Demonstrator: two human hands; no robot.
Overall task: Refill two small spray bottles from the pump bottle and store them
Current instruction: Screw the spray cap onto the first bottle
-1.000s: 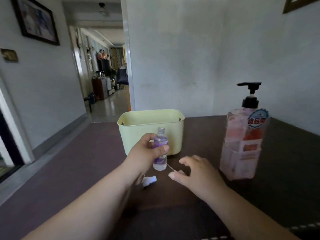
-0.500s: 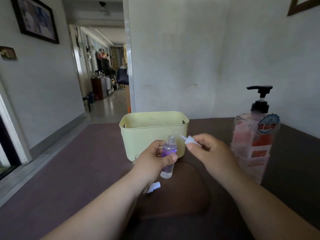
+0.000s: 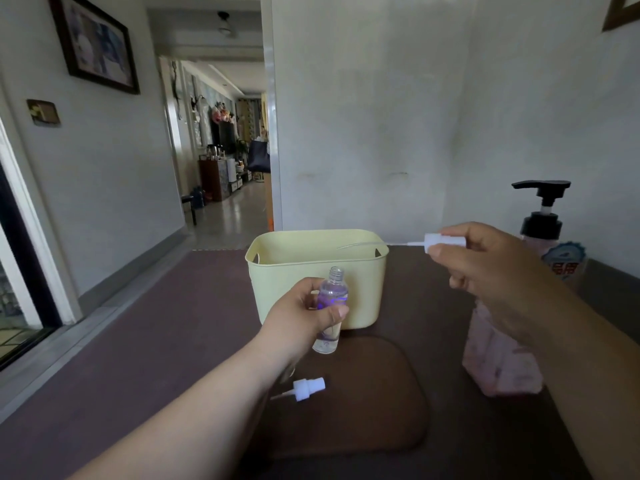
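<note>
A small clear spray bottle with a purple label (image 3: 330, 306), neck open, is gripped upright by the left hand (image 3: 301, 317), fingers and thumb curled round it. A loose white spray cap (image 3: 306, 389) lies below on the brown mat (image 3: 381, 410). Just behind stands a pale yellow plastic basket (image 3: 294, 271), its inside hidden. A white spray head with thin dip tube (image 3: 440, 242) is pinched in the raised right hand (image 3: 491, 271), in front of the tall pink pump bottle (image 3: 498, 358).

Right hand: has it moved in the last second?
Yes. The right hand rose from the table by the base of the pump bottle to the height of its collar, pinching a spray head.
</note>
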